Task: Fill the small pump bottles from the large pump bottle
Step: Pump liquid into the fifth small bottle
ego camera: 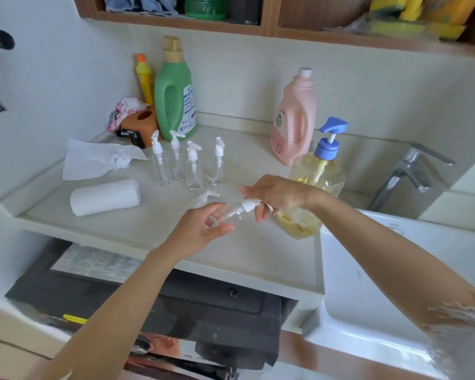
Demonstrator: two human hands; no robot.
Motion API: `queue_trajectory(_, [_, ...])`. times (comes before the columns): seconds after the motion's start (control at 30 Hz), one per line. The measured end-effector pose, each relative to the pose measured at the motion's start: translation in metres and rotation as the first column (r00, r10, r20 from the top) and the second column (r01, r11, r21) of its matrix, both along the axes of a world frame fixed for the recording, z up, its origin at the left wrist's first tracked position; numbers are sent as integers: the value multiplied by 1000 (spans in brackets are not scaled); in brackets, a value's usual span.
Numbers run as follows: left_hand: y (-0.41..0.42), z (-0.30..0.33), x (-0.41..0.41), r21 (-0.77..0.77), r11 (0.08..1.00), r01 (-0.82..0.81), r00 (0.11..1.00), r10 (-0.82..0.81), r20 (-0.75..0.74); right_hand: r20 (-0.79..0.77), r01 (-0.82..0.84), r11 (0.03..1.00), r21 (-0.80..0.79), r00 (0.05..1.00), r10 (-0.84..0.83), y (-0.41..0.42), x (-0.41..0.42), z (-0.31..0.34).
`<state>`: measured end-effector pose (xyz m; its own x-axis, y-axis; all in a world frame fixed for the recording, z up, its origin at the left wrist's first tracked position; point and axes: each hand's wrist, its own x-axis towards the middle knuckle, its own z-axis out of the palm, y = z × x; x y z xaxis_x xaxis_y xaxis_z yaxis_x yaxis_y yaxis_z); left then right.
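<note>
My left hand (200,231) holds a small clear pump bottle (231,215), tilted, between thumb and fingers above the counter. My right hand (277,196) grips that bottle's white pump head (248,205). Just behind my left fingers is another small pump bottle (205,198). Several more small clear pump bottles (192,165) stand upright in a row further back. The large pump bottle (317,174), clear with yellow liquid and a blue pump, stands behind my right hand at the counter's right edge.
A paper towel roll (104,197) and a crumpled tissue (99,159) lie at the left. Green (174,91), yellow (144,78) and pink (294,119) detergent bottles stand by the wall. To the right are a white sink (395,270) and a tap (409,171).
</note>
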<state>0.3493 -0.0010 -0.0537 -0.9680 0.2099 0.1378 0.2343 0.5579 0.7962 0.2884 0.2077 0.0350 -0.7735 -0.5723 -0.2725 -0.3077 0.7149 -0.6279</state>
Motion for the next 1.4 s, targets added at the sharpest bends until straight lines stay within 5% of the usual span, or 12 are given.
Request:
queue_trajectory(0.1, [1, 1, 2, 37, 999, -17, 999, 16, 36, -92, -43, 997, -65, 995, 37, 5, -1, -5])
queue_trajectory(0.23, [-1, -5, 4, 36, 999, -8, 997, 5, 75, 8, -24, 998, -62, 1000, 24, 7, 1, -7])
queue_trajectory(0.43, [-4, -8, 8, 1, 1000, -26, 995, 25, 94, 11, -170, 984, 59, 985, 170, 5, 1, -10])
queue_trajectory(0.53, [-4, -7, 9, -33, 999, -42, 994, 45, 97, -60, -141, 990, -2, 988, 141, -2, 0, -12])
queue_trajectory(0.87, [-10, -12, 13, -7, 999, -36, 986, 36, 161, 103, -90, 995, -29, 990, 93, -12, 3, -26])
queue_trajectory(1.17, [-23, -2, 10, -128, 991, -40, 989, 58, 139, -224, -122, 991, 55, 966, 132, -11, 1, -33])
queue_trajectory(1.4, [-29, -1, 10, -138, 990, -33, 986, 55, 160, -149, -178, 959, 220, 965, 214, -20, 2, -34])
